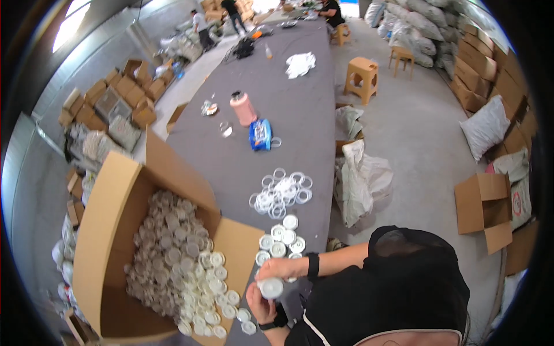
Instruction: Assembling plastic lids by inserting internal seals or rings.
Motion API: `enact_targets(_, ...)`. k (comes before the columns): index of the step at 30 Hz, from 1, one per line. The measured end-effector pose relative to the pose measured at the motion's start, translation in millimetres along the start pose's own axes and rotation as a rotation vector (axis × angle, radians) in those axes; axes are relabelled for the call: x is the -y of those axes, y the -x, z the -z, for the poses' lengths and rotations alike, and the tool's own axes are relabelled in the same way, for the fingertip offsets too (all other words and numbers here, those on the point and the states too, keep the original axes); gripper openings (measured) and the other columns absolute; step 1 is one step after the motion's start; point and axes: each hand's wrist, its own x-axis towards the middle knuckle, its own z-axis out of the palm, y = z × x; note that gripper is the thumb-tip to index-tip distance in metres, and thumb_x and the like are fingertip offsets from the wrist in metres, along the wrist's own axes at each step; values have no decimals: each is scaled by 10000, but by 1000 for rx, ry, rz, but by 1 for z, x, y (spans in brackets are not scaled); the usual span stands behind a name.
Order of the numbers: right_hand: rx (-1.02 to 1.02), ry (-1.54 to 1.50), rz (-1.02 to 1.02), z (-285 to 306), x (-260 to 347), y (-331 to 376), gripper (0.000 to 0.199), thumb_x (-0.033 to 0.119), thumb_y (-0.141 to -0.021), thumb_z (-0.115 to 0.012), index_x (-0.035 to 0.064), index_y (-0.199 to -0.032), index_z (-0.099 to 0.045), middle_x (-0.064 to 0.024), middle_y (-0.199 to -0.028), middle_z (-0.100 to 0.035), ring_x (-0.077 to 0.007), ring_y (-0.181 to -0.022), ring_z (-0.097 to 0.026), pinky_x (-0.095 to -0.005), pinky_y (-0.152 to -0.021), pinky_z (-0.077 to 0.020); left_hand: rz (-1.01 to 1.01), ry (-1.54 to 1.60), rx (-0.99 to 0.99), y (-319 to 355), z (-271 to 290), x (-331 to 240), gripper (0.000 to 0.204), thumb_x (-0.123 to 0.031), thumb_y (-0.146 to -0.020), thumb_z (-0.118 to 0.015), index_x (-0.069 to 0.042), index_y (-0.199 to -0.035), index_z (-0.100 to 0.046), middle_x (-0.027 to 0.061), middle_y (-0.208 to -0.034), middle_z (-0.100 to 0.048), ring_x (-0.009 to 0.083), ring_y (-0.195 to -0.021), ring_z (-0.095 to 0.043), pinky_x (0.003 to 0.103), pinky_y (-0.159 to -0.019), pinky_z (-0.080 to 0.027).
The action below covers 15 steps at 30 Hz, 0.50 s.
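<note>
Both hands meet on one small white round cap (271, 287), low in the view and just off the near end of the long grey surface (288, 109). The left hand (259, 303) cups the cap from below, its grip closed around the rim. The right hand (283, 269) lies over the top, fingers pressed down on the same cap; a black band sits on that wrist.

Just beyond the hands, a small cluster of white caps (281, 237) lies on the surface. Farther along is a loose pile of thin white rings (281, 193), well apart from the hands.

To the left, an open cardboard box (109, 230) lies tipped on its side, flaps spread, and a heap of white caps (179, 259) spills from it toward the hands.

Farther up the surface lie a blue packet (260, 134) and, just beyond it, a pink jug (243, 108). A tan stool (362, 78) stands on the floor to the right, and other people work at the far end.
</note>
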Motion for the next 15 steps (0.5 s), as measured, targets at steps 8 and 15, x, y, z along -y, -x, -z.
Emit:
enact_targets(8,-198,-469,-100,-1,1,-9,271,319,-834,-509,118,-655,-537,43,-514,-487,-29,-361,-380,-183,-306,-239,-6,317,154,-2,-4,17,331,-44,-784,-513,6,-1097,-415,26,-749,-483,73,-516,-374,197,-475,-327)
enact_targets(15,-353,-412,24,-12,-26,-9,292,357,-862,-451,81,-792,-514,20,-612,-520,-30,-421,-406,-161,-341,-275,4,581,-14,-8,9,39,260,-15,-788,-499,-2,-1042,-445,4,-743,-468,56,-573,-375,196,-508,-321)
